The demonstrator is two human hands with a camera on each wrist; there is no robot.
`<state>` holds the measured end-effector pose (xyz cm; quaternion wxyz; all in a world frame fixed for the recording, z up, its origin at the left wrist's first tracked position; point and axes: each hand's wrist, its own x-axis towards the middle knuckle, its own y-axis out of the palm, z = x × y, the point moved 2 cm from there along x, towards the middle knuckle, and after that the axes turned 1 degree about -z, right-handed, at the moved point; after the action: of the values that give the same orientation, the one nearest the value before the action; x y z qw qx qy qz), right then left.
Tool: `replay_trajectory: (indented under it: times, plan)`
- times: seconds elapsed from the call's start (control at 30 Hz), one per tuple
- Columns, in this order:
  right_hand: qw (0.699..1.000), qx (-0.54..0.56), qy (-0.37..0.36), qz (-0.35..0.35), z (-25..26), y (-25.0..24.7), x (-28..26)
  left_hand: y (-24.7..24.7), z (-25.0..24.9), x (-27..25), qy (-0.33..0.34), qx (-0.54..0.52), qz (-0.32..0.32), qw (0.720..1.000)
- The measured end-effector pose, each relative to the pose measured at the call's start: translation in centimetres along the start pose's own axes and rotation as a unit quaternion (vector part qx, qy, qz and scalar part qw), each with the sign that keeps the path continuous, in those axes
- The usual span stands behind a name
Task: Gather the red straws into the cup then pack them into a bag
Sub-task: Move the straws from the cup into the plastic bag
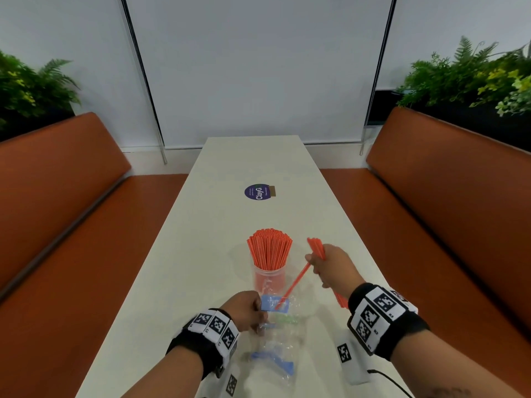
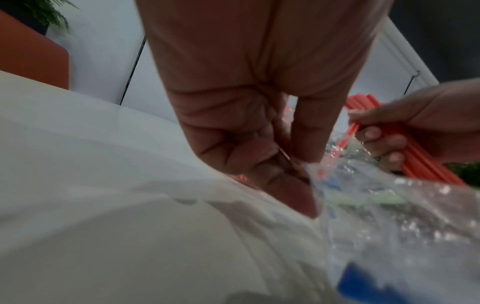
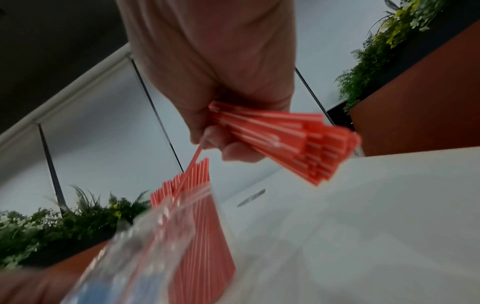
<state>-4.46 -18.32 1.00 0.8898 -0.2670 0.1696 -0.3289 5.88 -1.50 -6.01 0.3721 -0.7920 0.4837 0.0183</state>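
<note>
Two hands at work on the table (image 1: 218,179), packing stage. My left hand (image 1: 244,310) pinches the near lip of the bag (image 1: 277,326) between thumb and curled fingers — I judge this is to keep the mouth lifted and open toward the incoming straws. My right hand (image 1: 330,267) has its fingers curled round a bundle (image 1: 316,247), angled down toward that mouth; one stray straw (image 1: 293,285) slips lower from the grip, its tip already at the bag's blue label. Leading with a single straw probably helps find the opening before the rest follow.

Most of the straws stand upright in the cup (image 1: 268,278), just beyond the bag, fanned out at the top. Cup sits close so each reach is short.

Look of the things: straws are thin, red-orange with fine white stripes, cut ends flush. Bag is clear, crinkled film with blue and green print, lying slack on the tabletop — it will likely collapse if the pinch loosens. In the right wrist view the bag's edge blurs across the cup, so how wide the mouth gapes I cannot tell.
</note>
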Motion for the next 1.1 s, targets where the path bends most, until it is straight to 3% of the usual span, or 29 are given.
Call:
replay_trajectory:
  times: [0.17,0.23,0.3,0.33,0.43,0.53,0.67,0.77,0.93,1.1]
  plan:
    - [0.993,0.020,-0.077,-0.092,2.8,-2.3,0.3,-0.3,0.5,-0.3,-0.104,0.038,-0.010,0.994]
    - [0.990,-0.001,-0.109,-0.093,3.9,-2.7,0.2,-1.4,-0.1,-0.6,-0.117,0.172,-0.031,0.978]
    - [0.987,-0.024,-0.134,-0.080,4.7,-2.7,0.0,-3.1,-1.5,-1.4,-0.102,0.285,-0.096,0.948]
    - [0.987,-0.034,-0.142,-0.070,5.0,-2.6,-0.1,-4.0,-2.6,-1.9,-0.077,0.280,-0.135,0.947]
    - [0.988,-0.008,-0.146,-0.050,5.6,-1.7,-0.2,-5.3,-5.9,-3.0,0.070,0.128,-0.209,0.967]
    - [0.984,0.132,-0.113,-0.039,5.8,-0.8,-0.2,-4.1,-7.9,-3.3,0.146,0.090,-0.177,0.969]
    - [0.961,0.264,-0.083,0.015,5.8,0.1,-0.5,-2.7,-7.6,-2.4,0.153,0.006,-0.176,0.972]
    - [0.969,0.225,-0.089,0.056,5.6,1.2,-0.5,-3.1,-7.6,-1.8,0.157,-0.056,-0.198,0.966]
    - [0.974,0.201,-0.101,0.031,6.4,2.3,1.3,-4.8,-7.7,-0.4,0.159,-0.029,-0.216,0.963]
    - [0.955,0.262,-0.138,0.018,8.2,3.7,2.5,-6.6,-7.8,0.7,0.129,-0.083,-0.299,0.942]
